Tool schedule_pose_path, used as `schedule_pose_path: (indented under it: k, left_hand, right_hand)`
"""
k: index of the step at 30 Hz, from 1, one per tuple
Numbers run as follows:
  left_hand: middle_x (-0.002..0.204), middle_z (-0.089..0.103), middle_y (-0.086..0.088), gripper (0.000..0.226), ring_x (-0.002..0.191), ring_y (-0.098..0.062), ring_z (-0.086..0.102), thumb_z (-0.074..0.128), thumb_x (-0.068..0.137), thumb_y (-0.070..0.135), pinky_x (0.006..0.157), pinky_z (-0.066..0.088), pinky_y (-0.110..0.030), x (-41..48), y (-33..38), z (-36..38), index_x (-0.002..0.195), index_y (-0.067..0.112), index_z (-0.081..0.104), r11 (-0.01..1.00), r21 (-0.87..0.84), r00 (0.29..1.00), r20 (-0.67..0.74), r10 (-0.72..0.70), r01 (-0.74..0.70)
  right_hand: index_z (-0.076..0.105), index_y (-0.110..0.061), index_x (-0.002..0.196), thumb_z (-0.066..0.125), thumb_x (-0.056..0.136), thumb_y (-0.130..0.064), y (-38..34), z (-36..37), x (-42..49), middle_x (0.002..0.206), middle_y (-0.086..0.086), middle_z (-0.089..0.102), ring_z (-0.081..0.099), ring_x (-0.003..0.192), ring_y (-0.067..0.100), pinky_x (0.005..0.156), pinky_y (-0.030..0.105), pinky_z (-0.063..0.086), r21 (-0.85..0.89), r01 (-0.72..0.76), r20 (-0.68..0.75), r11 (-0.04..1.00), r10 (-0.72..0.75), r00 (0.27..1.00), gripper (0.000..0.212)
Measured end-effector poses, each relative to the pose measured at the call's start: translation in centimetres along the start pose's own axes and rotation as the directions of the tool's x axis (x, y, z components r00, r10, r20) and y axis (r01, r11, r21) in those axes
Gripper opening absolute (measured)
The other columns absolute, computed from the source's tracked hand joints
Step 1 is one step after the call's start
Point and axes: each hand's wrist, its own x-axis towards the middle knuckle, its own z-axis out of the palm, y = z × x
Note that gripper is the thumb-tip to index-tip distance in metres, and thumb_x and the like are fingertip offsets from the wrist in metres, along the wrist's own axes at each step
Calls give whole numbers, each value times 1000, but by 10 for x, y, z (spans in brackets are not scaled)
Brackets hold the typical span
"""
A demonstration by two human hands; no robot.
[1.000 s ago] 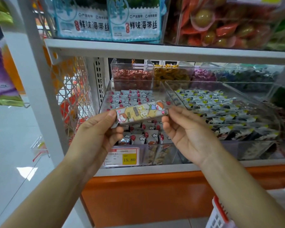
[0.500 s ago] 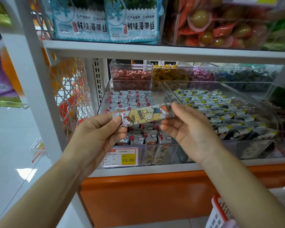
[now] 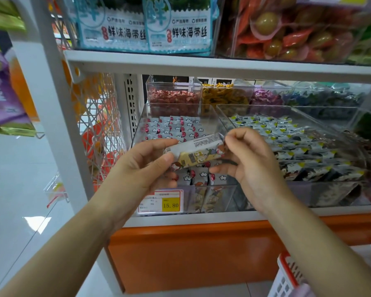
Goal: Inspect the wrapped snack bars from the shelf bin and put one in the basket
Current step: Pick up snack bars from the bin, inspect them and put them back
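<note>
A wrapped snack bar (image 3: 196, 152), yellow and white with cartoon figures, is held level in front of the shelf. My left hand (image 3: 144, 166) pinches its left end and my right hand (image 3: 246, 161) pinches its right end. The bar is rolled so that its white back with small print faces up. Behind it stands the clear shelf bin (image 3: 141, 125) with several more wrapped bars. The basket (image 3: 287, 275), white with a red rim, shows at the bottom right under my right forearm.
A second clear bin (image 3: 341, 133) of dark wrapped snacks sits to the right. Smaller candy bins (image 3: 174, 97) stand behind. A yellow price tag (image 3: 169, 204) is on the bin front. An upper shelf (image 3: 201, 63) carries seaweed packs, and a white post (image 3: 51, 103) stands left.
Both hands have turned the bar about its long axis, so the printed back now faces up instead of the cartoon front. The hands stayed in front of the bin.
</note>
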Motion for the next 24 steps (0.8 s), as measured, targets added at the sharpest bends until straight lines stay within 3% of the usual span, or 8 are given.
schedule_pose_path:
  k: [2, 6, 10, 13, 17, 19, 21, 24]
  left_hand:
    - [85, 70, 4, 39, 73, -12, 68, 62, 70, 20, 67, 55, -19, 0, 0, -1, 109, 24, 67, 997, 75, 999, -11, 37, -36]
    - [103, 70, 0, 39, 85, -14, 69, 64, 82, 16, 81, 55, -28, 0, -1, -3, 117, 34, 61, 942, 325, 996, -13, 94, -84]
    - [95, 70, 4, 32, 78, -11, 67, 63, 74, 37, 73, 56, -21, 0, -2, 0, 107, 35, 65, 918, 379, 987, -55, 152, -121]
    - [93, 68, -1, 23, 77, -13, 67, 63, 79, 32, 73, 57, -25, 1, -1, -1, 101, 38, 66, 896, 422, 982, -61, 176, -135]
    - [92, 64, 1, 22, 72, -20, 67, 67, 80, 25, 66, 55, -26, 0, -2, 0, 97, 39, 66, 861, 483, 982, -17, 190, -158]
    - [92, 64, 1, 17, 77, -23, 66, 69, 80, 24, 70, 55, -28, 0, -3, 3, 93, 34, 66, 861, 490, 987, -11, 163, -137]
    - [86, 63, -2, 7, 77, -18, 63, 69, 80, 24, 66, 53, -21, 0, -4, 4, 86, 24, 65, 869, 481, 989, -18, 146, -119]
    - [75, 59, -18, 23, 63, -15, 53, 69, 75, 32, 55, 43, -19, 1, -1, 2, 75, 11, 61, 885, 455, 992, -21, 123, -100]
  right_hand:
    - [58, -14, 90, 62, 81, -28, 1, 1, -1, 96, 15, 57, 60, 84, 23, 57, 29, 54, -23, -27, 19, 999, 28, 999, 18]
    - [64, -16, 104, 59, 88, -5, 3, -1, 0, 105, 6, 67, 68, 88, 19, 67, 29, 56, -167, -3, 62, 986, 14, 998, 20]
    - [71, -16, 95, 62, 85, -8, 3, 0, 0, 96, 6, 70, 69, 84, 22, 74, 36, 58, -229, 31, 82, 973, -13, 997, 16]
    - [73, -15, 83, 67, 80, -14, 1, 1, -1, 88, 6, 72, 70, 78, 23, 66, 33, 58, -171, 15, 77, 985, -1, 997, 7]
    - [68, -16, 65, 66, 83, -13, 1, 1, -1, 71, 12, 67, 66, 70, 29, 66, 46, 56, -269, 30, -16, 963, -36, 999, 18]
    - [66, -13, 64, 66, 83, -17, 2, 3, -1, 69, 15, 64, 62, 69, 30, 63, 38, 54, -371, 91, -29, 924, -109, 994, 19]
    - [66, -14, 66, 66, 84, -16, 2, 6, -3, 61, 3, 62, 57, 58, 12, 55, 18, 47, -445, 173, 24, 879, -181, 983, 19]
    - [67, -16, 67, 66, 85, -14, 0, 9, -6, 62, 0, 62, 54, 57, 1, 54, 9, 41, -474, 227, 99, 851, -205, 974, 18]
